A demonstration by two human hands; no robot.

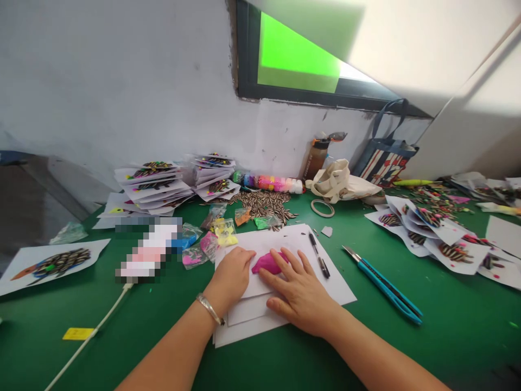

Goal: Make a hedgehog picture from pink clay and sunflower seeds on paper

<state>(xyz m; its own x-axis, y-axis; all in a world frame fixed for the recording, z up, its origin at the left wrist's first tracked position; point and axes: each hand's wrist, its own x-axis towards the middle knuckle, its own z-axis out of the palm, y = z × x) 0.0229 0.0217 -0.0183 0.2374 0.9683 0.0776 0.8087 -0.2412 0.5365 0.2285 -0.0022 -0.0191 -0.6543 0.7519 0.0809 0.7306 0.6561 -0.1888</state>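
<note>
A flattened piece of magenta modelling clay lies on the stacked white paper in front of me. My right hand rests over it with fingers spread, some fingertips touching the clay's right side. At the clay's left end, my left hand sits on the paper with its fingers curled together. Whether anything is inside those fingers is hidden. A black pen lies on the paper's right side.
Small bags of coloured clay and striped sunflower seeds lie beyond the paper. Blue tweezers are on the right, near decorated cards. More cards are stacked at the left back. A white cable crosses the left side.
</note>
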